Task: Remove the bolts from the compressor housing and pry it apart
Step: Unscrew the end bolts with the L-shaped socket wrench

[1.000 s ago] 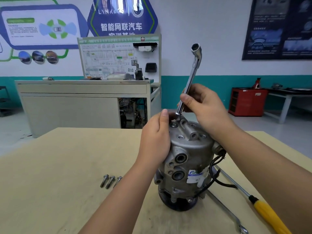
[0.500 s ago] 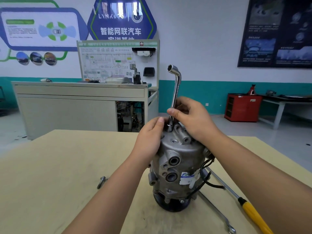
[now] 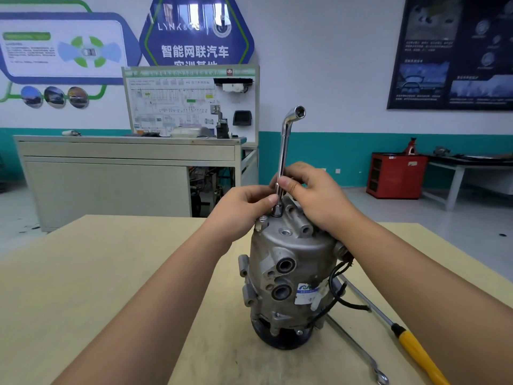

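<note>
While the socket wrench (image 3: 283, 162) stands upright atop the compressor housing (image 3: 288, 262) at mid-frame, the right hand (image 3: 313, 195) pinches its shaft and the left hand (image 3: 241, 209) pinches just above the socket — unbolting, I judge; next, twirl it loose. Screwdriver (image 3: 416, 348) and spanner (image 3: 358, 354) lie lower right on the tabletop (image 3: 111, 273) — clear of the work.

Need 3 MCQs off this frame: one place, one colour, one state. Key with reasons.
1. The socket wrench's lower end sits: A on the compressor's top; B on the floor; C in a drawer.
2. The screwdriver's handle is: A red; B yellow; C blue.
3. The right hand: A hangs idle; B holds the screwdriver; C pinches the wrench's shaft.
Key: A, the socket is seated on the upright compressor's top; B, the yellow handle lies right of the compressor; C, fingers curl round the shaft.
</note>
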The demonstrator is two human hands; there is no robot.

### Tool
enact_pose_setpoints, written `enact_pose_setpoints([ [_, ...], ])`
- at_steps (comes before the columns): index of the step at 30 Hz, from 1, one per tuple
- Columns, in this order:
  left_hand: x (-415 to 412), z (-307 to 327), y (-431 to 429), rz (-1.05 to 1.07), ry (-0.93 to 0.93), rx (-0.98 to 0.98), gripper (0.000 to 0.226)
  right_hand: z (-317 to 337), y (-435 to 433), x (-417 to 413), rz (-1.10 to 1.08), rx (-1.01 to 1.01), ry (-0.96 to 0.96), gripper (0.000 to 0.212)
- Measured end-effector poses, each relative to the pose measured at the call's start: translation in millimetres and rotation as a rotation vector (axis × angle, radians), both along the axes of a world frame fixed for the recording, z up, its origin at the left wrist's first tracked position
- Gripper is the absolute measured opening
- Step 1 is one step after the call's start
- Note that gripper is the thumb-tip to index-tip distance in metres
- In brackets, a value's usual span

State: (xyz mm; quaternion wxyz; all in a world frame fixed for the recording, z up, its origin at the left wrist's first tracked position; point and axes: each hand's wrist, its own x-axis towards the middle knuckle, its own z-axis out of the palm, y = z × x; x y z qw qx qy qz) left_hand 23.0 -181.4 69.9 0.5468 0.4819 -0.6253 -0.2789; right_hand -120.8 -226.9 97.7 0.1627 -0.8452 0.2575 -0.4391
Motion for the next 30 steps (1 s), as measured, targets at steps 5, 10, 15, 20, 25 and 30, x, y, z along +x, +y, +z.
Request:
enact_pose_setpoints([
  [5, 0.3, -3.2, -2.6, 0.091, -0.048, -0.074, 0.018, -2.1, -0.7, -1.1, 0.029, 0.077, 0.007, 0.025],
  [10, -1.7, -4.3, -4.7, 0.136, -0.014, -0.069, 0.014, -5.1, -3.3, 1.4, 0.010, 0.110, -0.026, 0.007],
  [15, -4.8, -4.5, -4.1, 0.108, 0.046, -0.014, 0.013, -6.0, -3.5, 1.6, -0.058, 0.045, -0.069, 0.019],
  [20, -9.3, -4.3, -1.4, -0.020, 0.100, 0.027, 0.014, -2.8, -0.1, 1.0, -0.071, -0.069, -0.045, 0.010],
  [25, -9.9, -6.5, -0.5, -0.083, 0.208, 0.064, 0.018, -2.1, 0.0, -0.7, -0.024, -0.031, -0.029, 0.016],
  [30, -9.8, -8.4, -2.0, -0.114, 0.267, 0.076, 0.019, -2.1, -0.1, -0.9, 0.024, 0.034, -0.008, 0.017],
])
